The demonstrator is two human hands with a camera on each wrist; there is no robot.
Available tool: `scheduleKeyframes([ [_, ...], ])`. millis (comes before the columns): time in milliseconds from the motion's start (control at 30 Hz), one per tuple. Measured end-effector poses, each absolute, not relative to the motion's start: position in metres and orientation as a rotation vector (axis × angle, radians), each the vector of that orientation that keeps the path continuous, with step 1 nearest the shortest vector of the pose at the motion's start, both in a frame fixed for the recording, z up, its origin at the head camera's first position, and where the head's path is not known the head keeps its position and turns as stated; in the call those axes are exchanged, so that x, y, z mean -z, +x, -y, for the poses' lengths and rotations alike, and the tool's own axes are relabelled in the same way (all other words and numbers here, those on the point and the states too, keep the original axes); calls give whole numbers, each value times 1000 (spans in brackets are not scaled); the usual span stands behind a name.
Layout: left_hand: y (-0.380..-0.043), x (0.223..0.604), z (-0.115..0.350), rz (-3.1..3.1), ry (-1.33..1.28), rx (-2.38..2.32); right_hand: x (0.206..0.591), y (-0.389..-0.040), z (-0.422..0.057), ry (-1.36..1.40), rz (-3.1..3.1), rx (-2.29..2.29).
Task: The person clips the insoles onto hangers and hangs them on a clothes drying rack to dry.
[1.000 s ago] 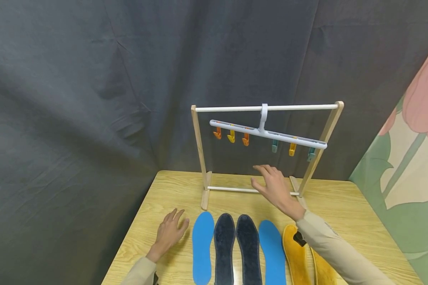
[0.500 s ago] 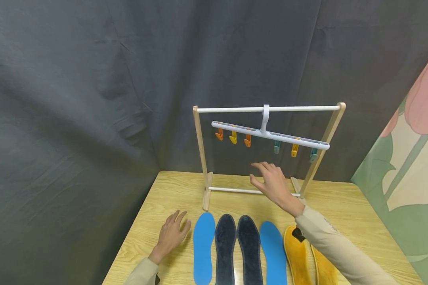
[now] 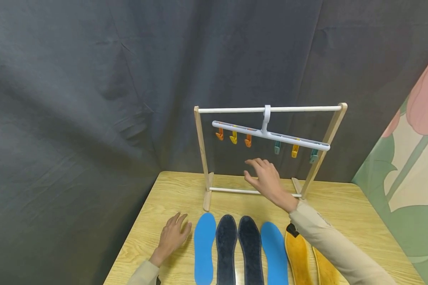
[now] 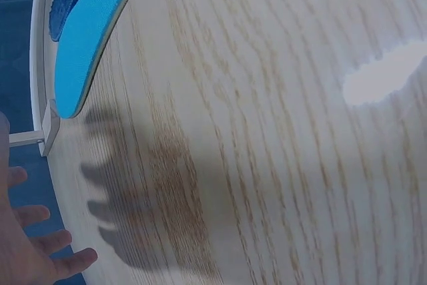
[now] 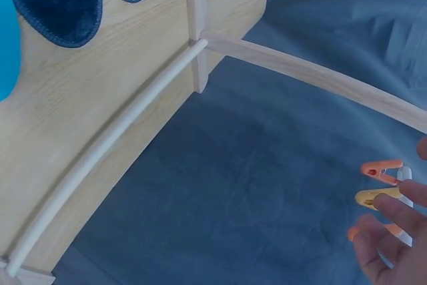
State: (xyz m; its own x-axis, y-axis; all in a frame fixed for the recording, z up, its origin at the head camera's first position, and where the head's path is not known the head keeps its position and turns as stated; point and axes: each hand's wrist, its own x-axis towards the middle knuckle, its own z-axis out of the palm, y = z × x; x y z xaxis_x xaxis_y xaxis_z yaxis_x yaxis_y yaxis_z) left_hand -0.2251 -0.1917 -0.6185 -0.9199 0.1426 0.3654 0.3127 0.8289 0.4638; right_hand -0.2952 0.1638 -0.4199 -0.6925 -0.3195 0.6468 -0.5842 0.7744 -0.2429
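Observation:
A white clip hanger (image 3: 264, 133) hangs tilted from the top bar of a wooden rack (image 3: 201, 146), its right end lower. Orange and yellow clips (image 3: 233, 137) hang on its left half, teal and yellow clips (image 3: 295, 150) on its right. My right hand (image 3: 265, 178), fingers loosely bent and holding nothing, is in the air below the hanger's middle. Left of the row of insoles my left hand (image 3: 172, 235) hovers over the table, empty, nearest the left blue insole (image 3: 205, 249). In the left wrist view its fingers (image 4: 47, 241) spread apart above their shadow.
Two dark insoles (image 3: 226, 249), another blue insole (image 3: 274, 253) and two yellow-orange insoles (image 3: 299, 261) lie side by side on the wooden table (image 3: 356, 221). My right forearm passes above the yellow-orange pair. A grey curtain (image 3: 92, 99) stands behind the table, a flower-patterned panel (image 3: 410, 178) at right.
My right hand has shifted slightly left and up below the hanger. The whole scene has drifted a little right and down in the head view. My left hand looks nearly unchanged.

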Motion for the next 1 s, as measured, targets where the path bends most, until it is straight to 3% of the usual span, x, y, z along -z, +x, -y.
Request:
scheduleKeyframes([
  [1000,-225,622,181,2759,-328,769,377,-326,-129,673,2495,-892],
])
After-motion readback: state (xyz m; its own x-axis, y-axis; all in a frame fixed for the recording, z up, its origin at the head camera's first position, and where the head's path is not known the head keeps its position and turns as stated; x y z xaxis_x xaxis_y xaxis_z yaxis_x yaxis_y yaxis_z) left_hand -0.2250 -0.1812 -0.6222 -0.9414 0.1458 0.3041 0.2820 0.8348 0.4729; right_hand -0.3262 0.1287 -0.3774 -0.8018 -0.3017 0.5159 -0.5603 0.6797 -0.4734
